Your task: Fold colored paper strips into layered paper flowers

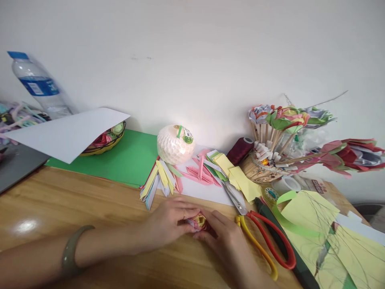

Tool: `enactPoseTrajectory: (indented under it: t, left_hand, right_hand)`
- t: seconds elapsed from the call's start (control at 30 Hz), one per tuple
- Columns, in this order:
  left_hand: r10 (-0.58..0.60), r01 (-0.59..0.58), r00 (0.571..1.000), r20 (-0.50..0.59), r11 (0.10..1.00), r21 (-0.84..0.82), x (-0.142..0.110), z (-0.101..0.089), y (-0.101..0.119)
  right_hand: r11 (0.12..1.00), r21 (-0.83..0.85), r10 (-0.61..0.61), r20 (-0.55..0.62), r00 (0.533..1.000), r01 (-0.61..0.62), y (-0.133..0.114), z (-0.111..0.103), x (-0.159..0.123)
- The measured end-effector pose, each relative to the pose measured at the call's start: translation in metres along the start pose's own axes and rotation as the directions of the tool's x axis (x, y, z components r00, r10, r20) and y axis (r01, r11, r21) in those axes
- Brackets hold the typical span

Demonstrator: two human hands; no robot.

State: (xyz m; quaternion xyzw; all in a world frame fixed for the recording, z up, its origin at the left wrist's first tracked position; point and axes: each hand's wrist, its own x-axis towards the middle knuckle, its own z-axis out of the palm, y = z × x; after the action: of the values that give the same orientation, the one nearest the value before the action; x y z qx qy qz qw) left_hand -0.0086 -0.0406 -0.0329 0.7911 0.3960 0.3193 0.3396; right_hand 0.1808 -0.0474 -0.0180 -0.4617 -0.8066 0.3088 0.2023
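Observation:
Between my two hands sits a small rolled paper flower [197, 222] in yellow, pink and pale lilac, just above the wooden table. My left hand [171, 220] pinches it from the left with thumb and fingers. From the other side, the fingertips of my right hand [225, 233] close on it too, hiding part of its edge. Folded paper strips [158, 180] in yellow, white and blue lie just beyond my left hand. Pink folded strips [199, 172] rest on white paper farther back. Scissors [258, 237] with red and yellow handles lie right of my right hand.
A foam-wrapped round fruit [175, 144] stands near the wall on green paper [132, 160]. At right are a basket [261, 170] of paper flowers on sticks, a dark thread spool [240, 150] and yellow sheets [309, 208] under loose wire. A bottle [37, 86] leans at far left.

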Motion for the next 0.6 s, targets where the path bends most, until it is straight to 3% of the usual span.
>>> enactPoseTrajectory:
  t: [0.07, 0.13, 0.2, 0.27, 0.3, 0.4, 0.47, 0.6]
  left_hand:
    - [-0.075, 0.076, 0.997, 0.02, 0.995, -0.068, 0.003, -0.003, 0.002]
    - [-0.225, 0.243, 0.968, 0.11, 0.948, -0.204, 0.009, -0.01, 0.002]
    - [-0.382, 0.422, 0.906, 0.18, 0.796, -0.435, 0.018, -0.018, 0.0]
    - [-0.467, 0.46, 0.874, 0.136, 0.702, -0.544, 0.027, -0.026, -0.003]
    - [-0.473, 0.469, 0.868, 0.149, 0.687, -0.555, 0.032, -0.029, -0.004]
    - [-0.46, 0.624, 0.78, 0.424, 0.534, -0.57, 0.043, -0.033, -0.002]
    - [-0.387, 0.665, 0.744, 0.544, 0.5, -0.554, 0.049, -0.035, 0.004]
    - [-0.271, 0.565, 0.823, 0.498, 0.474, -0.675, 0.058, -0.041, 0.015]
  right_hand:
    - [1.0, -0.002, -0.008, 0.014, 1.0, 0.008, 0.001, -0.002, 0.002]
    - [1.0, 0.002, -0.019, 0.033, 0.999, 0.019, 0.003, -0.007, 0.006]
    - [1.0, -0.004, -0.021, 0.036, 0.999, 0.021, 0.003, -0.016, 0.011]
    - [1.0, -0.015, -0.018, 0.031, 0.999, 0.019, 0.001, -0.028, 0.016]
    - [1.0, -0.019, -0.021, 0.052, 0.998, 0.022, -0.001, -0.034, 0.019]
    - [0.995, -0.077, -0.054, 0.153, 0.987, 0.066, -0.008, -0.051, 0.026]
    - [0.982, -0.111, -0.133, 0.156, 0.979, 0.151, -0.01, -0.059, 0.03]
    - [0.98, -0.022, -0.2, -0.016, 0.98, 0.199, -0.009, -0.073, 0.039]
